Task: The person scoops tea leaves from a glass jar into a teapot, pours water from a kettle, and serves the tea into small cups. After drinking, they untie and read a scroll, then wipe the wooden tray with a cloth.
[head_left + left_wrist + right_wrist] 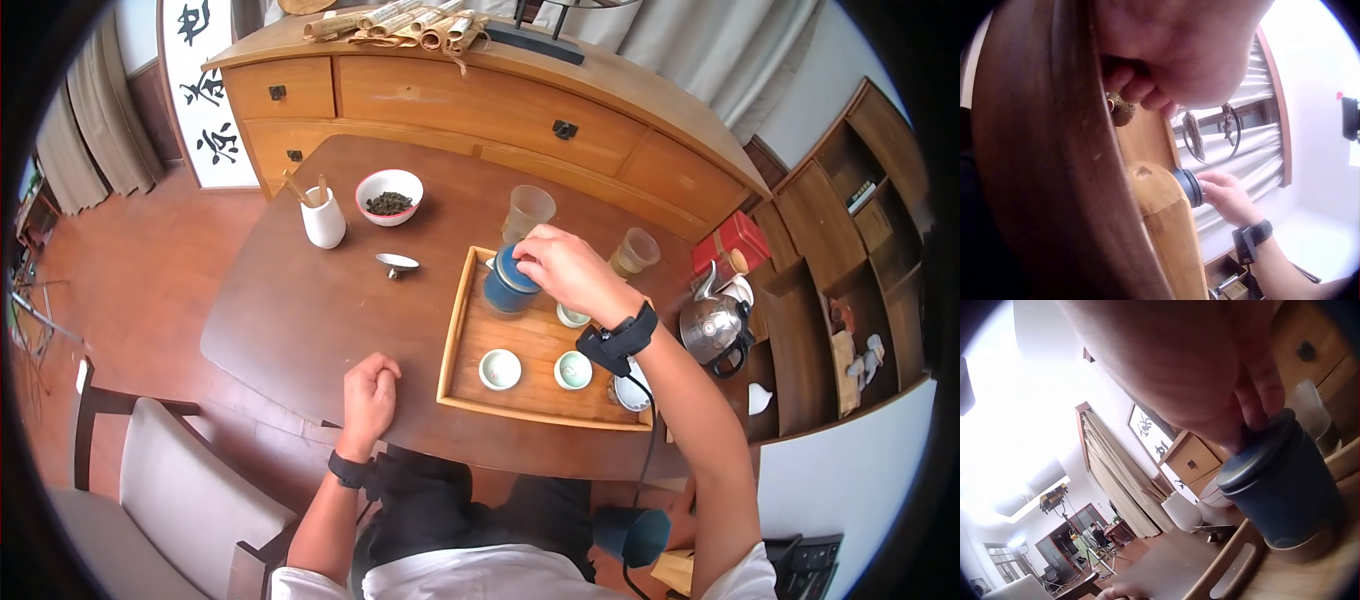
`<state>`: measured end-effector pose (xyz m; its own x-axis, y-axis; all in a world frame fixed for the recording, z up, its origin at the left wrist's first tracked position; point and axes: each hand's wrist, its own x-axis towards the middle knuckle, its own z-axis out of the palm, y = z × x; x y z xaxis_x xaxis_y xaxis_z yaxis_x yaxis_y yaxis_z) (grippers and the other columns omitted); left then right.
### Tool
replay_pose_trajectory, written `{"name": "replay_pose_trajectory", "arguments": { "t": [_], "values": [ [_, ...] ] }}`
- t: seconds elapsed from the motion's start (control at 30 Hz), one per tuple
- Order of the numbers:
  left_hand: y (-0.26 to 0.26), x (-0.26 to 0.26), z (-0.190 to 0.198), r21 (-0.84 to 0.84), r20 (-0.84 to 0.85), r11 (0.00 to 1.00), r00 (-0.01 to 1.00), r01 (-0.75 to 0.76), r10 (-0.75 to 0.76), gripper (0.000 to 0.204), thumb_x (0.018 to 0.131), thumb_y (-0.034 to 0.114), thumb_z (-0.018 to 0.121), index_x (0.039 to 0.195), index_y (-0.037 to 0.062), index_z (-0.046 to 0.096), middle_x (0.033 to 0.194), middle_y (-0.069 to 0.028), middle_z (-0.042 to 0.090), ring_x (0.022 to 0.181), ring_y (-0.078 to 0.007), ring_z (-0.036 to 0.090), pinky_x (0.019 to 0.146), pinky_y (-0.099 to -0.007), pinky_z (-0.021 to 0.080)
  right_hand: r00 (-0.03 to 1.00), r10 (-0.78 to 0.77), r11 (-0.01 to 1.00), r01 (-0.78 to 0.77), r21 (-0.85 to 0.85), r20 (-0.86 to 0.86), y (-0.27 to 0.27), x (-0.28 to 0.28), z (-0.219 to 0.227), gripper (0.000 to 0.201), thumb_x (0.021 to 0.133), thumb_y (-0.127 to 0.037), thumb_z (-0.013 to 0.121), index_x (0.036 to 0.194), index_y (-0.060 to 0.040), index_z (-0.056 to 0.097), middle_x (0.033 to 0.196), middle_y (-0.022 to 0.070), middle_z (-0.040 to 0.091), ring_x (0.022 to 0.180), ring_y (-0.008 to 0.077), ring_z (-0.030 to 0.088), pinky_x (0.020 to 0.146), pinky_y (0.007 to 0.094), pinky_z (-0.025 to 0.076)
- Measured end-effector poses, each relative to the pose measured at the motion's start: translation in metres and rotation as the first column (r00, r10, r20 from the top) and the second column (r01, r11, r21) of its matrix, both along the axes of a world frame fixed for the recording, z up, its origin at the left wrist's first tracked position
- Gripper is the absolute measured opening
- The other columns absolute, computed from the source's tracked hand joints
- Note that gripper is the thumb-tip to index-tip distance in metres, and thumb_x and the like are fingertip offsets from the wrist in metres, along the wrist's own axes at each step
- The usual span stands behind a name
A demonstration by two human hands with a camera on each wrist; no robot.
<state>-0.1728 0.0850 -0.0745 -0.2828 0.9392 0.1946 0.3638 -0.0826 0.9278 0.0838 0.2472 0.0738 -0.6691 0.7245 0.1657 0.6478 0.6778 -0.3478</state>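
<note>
In the head view, my right hand (572,270) reaches over the wooden tray (462,330). Its fingertips pinch the top of the lid (1263,456) on a blue lidded cup (1294,500). That lid sits on the cup's mouth, and the cup stands upright near the tray's far left corner. Several small pale-green teacups, among them one teacup (500,370) at the front left, share the tray. My left hand (370,395) rests at the table's near edge, left of the tray, fingers loosely curled with nothing in them.
Behind the tray stand two clear glass vessels, one pitcher (530,208) and one glass (636,252). To the left are a bowl of dark tea leaves (390,196), a white tool holder (323,220) and a small strainer (397,264). A steel kettle (712,325) stands right.
</note>
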Motion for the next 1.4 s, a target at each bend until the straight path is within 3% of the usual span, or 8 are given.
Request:
{"name": "replay_pose_trajectory", "arguments": {
  "t": [0.13,0.3,0.43,0.53,0.63,0.83,1.13,1.4],
  "values": [
    [0.001,-0.003,-0.002,0.017,-0.025,1.0,1.0,0.013,-0.012,0.017,0.082,-0.002,0.045,0.077,-0.0004,0.061,0.062,-0.0125,0.055,0.057,-0.0212,0.056,0.058,-0.0327,0.045,0.999,-0.023,1.0,0.023,0.016,-0.028,0.003,-0.001,-0.009,0.018,0.09,-0.01,0.062,0.104,0.0,0.067,0.099,0.0154,0.062,0.09,0.0321,0.063,0.081,0.0391,0.052],
    [0.001,-0.002,0.0,0.01,-0.006,1.0,1.0,0.015,-0.015,0.017,0.082,-0.002,0.045,0.076,-0.0003,0.061,0.063,-0.013,0.055,0.058,-0.0225,0.056,0.058,-0.0331,0.045,0.998,-0.061,0.995,0.061,-0.077,0.003,-0.002,-0.003,-0.003,0.022,0.09,-0.015,0.062,0.107,0.0001,0.066,0.106,0.017,0.062,0.097,0.0343,0.063,0.086,0.0414,0.051],
    [0.001,-0.002,-0.002,0.035,-0.006,0.999,1.0,0.003,-0.003,0.017,0.082,-0.002,0.045,0.076,0.0,0.061,0.063,-0.0129,0.056,0.058,-0.0226,0.056,0.059,-0.0331,0.045,0.998,-0.061,0.998,0.062,0.028,-0.015,-0.009,-0.007,0.003,0.042,0.086,-0.025,0.07,0.122,-0.0049,0.062,0.121,0.0164,0.056,0.107,0.0331,0.059,0.093,0.0418,0.05],
    [0.002,-0.001,-0.004,0.027,0.003,1.0,1.0,0.003,-0.003,0.016,0.082,-0.001,0.046,0.076,0.0002,0.061,0.063,-0.0125,0.055,0.058,-0.0226,0.056,0.059,-0.0329,0.045,0.997,-0.055,0.988,0.062,-0.141,0.049,-0.005,-0.01,-0.006,0.06,0.082,-0.033,0.074,0.133,-0.0095,0.054,0.13,0.0171,0.051,0.115,0.0343,0.056,0.097,0.0423,0.048],
    [0.001,-0.001,-0.001,0.007,0.004,1.0,1.0,-0.001,0.001,0.016,0.082,-0.001,0.046,0.076,0.0003,0.061,0.063,-0.0124,0.055,0.059,-0.0224,0.056,0.059,-0.033,0.045,0.985,-0.053,0.989,0.074,-0.126,0.162,-0.004,-0.01,-0.018,0.065,0.082,-0.034,0.073,0.138,-0.0118,0.05,0.131,0.0185,0.05,0.116,0.0364,0.055,0.099,0.0428,0.048],
    [0.001,-0.001,-0.001,-0.013,-0.014,1.0,1.0,-0.002,0.002,0.017,0.082,-0.002,0.045,0.076,0.0005,0.061,0.063,-0.0119,0.056,0.058,-0.0207,0.056,0.058,-0.0322,0.044,0.993,-0.036,0.999,0.037,-0.009,0.114,-0.004,-0.006,-0.033,0.062,0.084,-0.035,0.072,0.137,-0.0126,0.05,0.13,0.0193,0.051,0.116,0.0388,0.055,0.097,0.0452,0.049],
    [0.002,-0.001,-0.005,0.0,-0.006,1.0,1.0,0.003,-0.003,0.017,0.082,-0.003,0.045,0.076,0.0004,0.061,0.062,-0.0113,0.055,0.057,-0.0188,0.054,0.057,-0.0314,0.044,0.996,-0.073,0.996,0.075,-0.038,0.048,-0.006,-0.01,-0.034,0.049,0.091,-0.038,0.064,0.13,-0.0087,0.053,0.125,0.0217,0.051,0.115,0.0399,0.054,0.096,0.0467,0.048],
    [0.002,0.001,-0.003,0.044,-0.018,0.999,1.0,-0.01,0.011,0.017,0.083,-0.002,0.046,0.076,0.0004,0.062,0.062,-0.0102,0.055,0.057,-0.0171,0.054,0.057,-0.0305,0.044,0.999,-0.047,0.999,0.047,-0.003,-0.009,0.002,-0.011,-0.044,0.043,0.09,-0.031,0.061,0.125,-0.0062,0.056,0.123,0.0207,0.05,0.115,0.0396,0.052,0.099,0.0441,0.045]
  ]
}}
